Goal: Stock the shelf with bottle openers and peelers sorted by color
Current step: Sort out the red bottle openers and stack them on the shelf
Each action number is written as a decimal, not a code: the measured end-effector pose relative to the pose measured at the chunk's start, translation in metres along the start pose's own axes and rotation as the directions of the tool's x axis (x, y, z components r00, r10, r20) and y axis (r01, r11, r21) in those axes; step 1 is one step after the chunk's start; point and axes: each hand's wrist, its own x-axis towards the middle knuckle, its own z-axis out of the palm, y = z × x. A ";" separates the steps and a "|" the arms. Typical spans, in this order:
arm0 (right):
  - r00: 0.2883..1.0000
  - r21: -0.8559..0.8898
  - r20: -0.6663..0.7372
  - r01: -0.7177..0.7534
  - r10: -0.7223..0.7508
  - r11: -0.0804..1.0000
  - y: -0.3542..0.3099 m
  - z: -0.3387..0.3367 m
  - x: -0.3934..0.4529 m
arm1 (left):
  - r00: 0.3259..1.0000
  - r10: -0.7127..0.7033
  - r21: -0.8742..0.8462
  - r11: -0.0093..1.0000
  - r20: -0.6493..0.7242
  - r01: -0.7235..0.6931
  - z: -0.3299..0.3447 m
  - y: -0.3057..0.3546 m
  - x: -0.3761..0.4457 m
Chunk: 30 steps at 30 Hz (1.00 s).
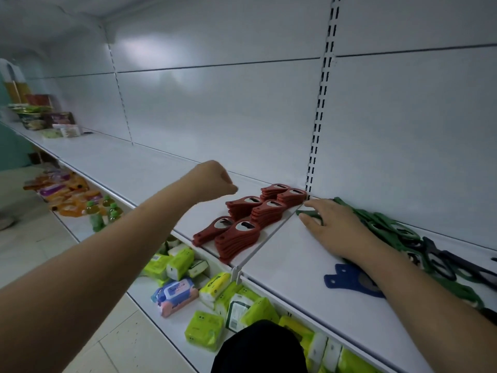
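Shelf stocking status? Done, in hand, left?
Done: red bottle openers sit in neat stacks left of the shelf divider. In hand: right hand rests on the loose green pieces; left hand hovers, curled, apparently empty. Left: green pile, black pieces, blue opener remain unsorted.

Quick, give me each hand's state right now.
Left hand: curled into a fist, nothing visibly held.
Right hand: fingers straight, resting on the green peelers.

Left arm extended forward, left hand [215, 181] curled into a loose fist, held raised, right arm outstretched, right hand [333, 227] laid palm-down, fingers spread
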 end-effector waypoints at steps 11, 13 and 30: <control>0.998 0.049 0.033 0.061 -0.062 0.997 0.008 0.009 0.006 | 0.995 0.068 0.256 0.963 0.067 -0.083 0.058 0.071 0.083; 0.998 0.051 0.034 0.051 -0.053 0.997 0.009 0.009 0.007 | 0.997 0.039 0.303 0.951 0.066 -0.057 0.061 0.074 0.087; 0.996 0.062 0.007 0.087 -0.088 0.994 0.015 0.011 0.008 | 0.999 -0.035 -0.087 0.996 -0.034 0.032 0.002 0.032 0.036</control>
